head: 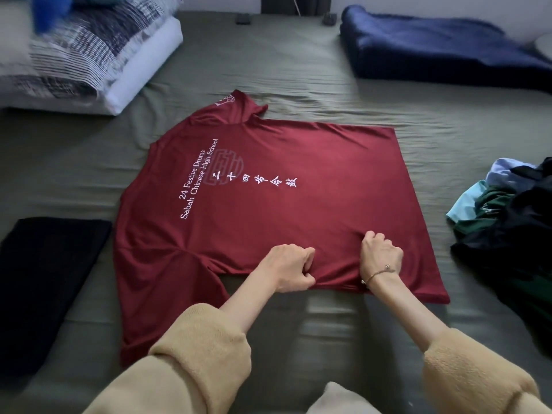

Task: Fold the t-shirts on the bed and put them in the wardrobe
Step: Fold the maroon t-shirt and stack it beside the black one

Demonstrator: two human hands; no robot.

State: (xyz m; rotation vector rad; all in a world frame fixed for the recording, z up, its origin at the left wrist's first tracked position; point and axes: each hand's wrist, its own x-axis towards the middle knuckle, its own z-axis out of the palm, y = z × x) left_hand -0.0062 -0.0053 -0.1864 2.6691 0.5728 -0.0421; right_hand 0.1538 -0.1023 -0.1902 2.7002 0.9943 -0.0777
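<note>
Red t-shirt [268, 210] spread flat mid-bed, print side up (white lettering), collar toward left edge. Left hand [291, 270] and right hand [380, 258] both pinching its near side edge, fingers curled into cloth. Folded black garment [44, 279] near left edge. Unfolded clothes pile [513, 222] at right edge. Navy blanket [442, 46] at far right corner.

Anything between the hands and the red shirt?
No. Left hand and right hand both already pinch the red t-shirt near its front edge; nothing lies on it. The wardrobe is out of view.
</note>
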